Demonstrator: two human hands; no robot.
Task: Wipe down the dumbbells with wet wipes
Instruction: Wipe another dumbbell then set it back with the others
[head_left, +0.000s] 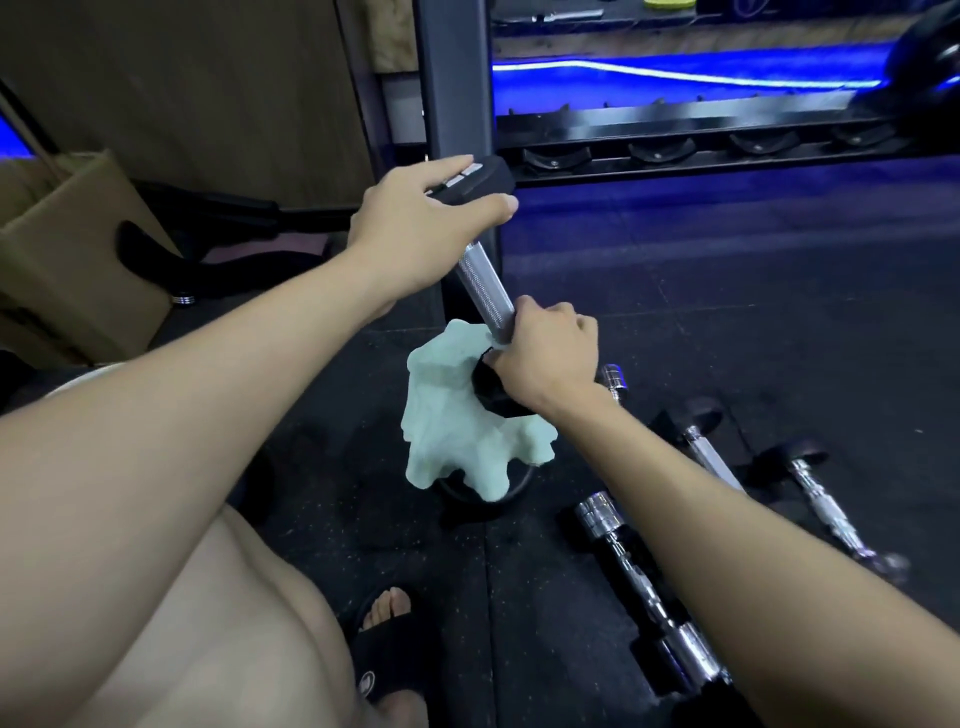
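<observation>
Holding dumbbell (480, 280) tilted: left hand (421, 218) clamps the upper head, right hand (545, 358) pinches the wet wipe (457, 426) around the handle's lower end. Handle's long axis runs up-left from my right grip; bare knurl lies that way.

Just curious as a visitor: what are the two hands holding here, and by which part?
The left hand grips the dumbbell by its upper black head; the right hand holds the wet wipe around the handle's lower end.

Both bare arms are reaching forward; the left hand (415, 218) is curling over something at the top, while the right hand (545, 358) is gripping lower down, knuckles up.
</observation>
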